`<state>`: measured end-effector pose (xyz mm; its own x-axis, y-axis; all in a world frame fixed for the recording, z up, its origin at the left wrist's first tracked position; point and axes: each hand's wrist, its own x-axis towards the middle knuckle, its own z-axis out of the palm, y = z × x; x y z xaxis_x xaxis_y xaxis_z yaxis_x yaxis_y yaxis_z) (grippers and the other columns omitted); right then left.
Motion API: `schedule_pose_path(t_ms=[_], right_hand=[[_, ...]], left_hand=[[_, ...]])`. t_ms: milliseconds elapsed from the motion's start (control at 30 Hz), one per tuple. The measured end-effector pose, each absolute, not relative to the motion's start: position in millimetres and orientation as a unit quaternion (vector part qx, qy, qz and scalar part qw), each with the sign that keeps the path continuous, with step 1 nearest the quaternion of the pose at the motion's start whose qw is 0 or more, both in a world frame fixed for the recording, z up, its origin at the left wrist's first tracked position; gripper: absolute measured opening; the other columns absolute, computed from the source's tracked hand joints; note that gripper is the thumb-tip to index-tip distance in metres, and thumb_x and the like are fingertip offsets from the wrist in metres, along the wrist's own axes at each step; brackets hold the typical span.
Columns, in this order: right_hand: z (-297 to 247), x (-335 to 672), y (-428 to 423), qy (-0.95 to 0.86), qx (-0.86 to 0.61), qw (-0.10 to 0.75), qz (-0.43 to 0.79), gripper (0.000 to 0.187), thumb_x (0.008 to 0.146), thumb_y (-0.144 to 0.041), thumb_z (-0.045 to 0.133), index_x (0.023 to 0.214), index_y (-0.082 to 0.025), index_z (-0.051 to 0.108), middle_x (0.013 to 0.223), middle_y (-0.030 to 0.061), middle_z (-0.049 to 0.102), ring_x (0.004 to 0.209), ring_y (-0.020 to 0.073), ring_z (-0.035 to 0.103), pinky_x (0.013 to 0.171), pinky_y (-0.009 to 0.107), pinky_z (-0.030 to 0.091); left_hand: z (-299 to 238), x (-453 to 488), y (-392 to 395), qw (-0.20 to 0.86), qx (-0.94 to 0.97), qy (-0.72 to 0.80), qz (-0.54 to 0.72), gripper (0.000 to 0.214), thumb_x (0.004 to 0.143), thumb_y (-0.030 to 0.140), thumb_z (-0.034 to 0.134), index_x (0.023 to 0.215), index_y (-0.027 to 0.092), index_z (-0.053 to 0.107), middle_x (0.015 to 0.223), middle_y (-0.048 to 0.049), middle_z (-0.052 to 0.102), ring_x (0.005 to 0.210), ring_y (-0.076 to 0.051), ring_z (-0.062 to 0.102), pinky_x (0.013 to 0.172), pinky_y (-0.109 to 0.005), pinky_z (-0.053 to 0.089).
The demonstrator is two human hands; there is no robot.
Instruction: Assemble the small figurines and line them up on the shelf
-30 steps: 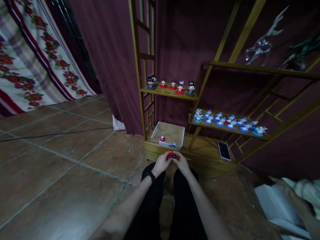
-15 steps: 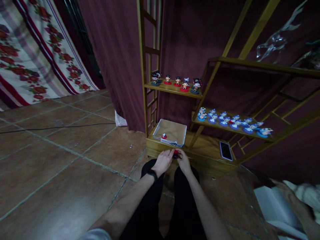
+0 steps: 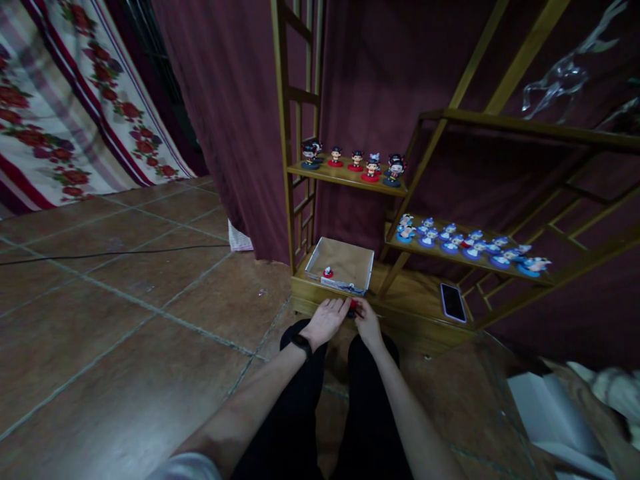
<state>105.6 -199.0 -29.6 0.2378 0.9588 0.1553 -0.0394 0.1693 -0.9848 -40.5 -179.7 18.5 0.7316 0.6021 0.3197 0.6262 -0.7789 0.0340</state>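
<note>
Just in front of the shelf's bottom board, my left hand and my right hand meet around a small red and black figurine. Fingers of both hands close on it and cover most of its shape. Beyond them stands a shallow cardboard box with a small white figurine on a red base inside, near its front wall. Several black-haired figurines on red or dark bases stand on the upper left shelf. Several blue and white figurines fill the shelf to the right.
A phone lies on the bottom board at right. A clear glass deer stands on the upper right shelf. White boxes sit on the floor at lower right. A black cable crosses the tiles at left, before a flowered cloth.
Both hands stay together on the small figurine with only slight finger movement. The view has shifted a little.
</note>
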Motion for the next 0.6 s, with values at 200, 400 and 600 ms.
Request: schedule_pose_path(t_ms=[200,400,600], right_hand=[[-35,108,-196,-0.464,-0.499,0.611,0.403,0.047,0.055,-0.006,0.045,0.098,-0.022,0.056,0.104,0.0036,0.06,0.097,0.0178,0.057,0.093,0.037,0.04],[-39,109,-194,-0.471,-0.502,0.604,0.402,0.046,0.057,-0.006,0.045,0.099,-0.022,0.056,0.104,0.0038,0.06,0.097,0.0178,0.058,0.093,0.038,0.04],[-38,111,-194,-0.487,-0.527,0.584,0.381,0.04,0.061,-0.013,0.055,0.099,-0.022,0.058,0.098,0.0041,0.064,0.09,0.0186,0.06,0.088,0.038,0.044]], left_hand=[[17,-39,-179,0.034,-0.929,-0.333,-0.16,0.047,0.082,0.009,0.032,0.129,0.011,0.031,0.101,-0.0128,0.054,0.091,-0.021,0.051,0.083,-0.034,0.037],[14,-38,-178,-0.024,-0.922,-0.34,-0.182,0.048,0.081,0.01,0.036,0.129,0.013,0.032,0.1,-0.0116,0.054,0.093,-0.021,0.052,0.084,-0.035,0.038],[7,-39,-172,-0.183,-0.88,-0.371,-0.233,0.045,0.081,0.016,0.042,0.125,0.022,0.04,0.105,-0.0074,0.055,0.093,-0.018,0.054,0.083,-0.03,0.042]])
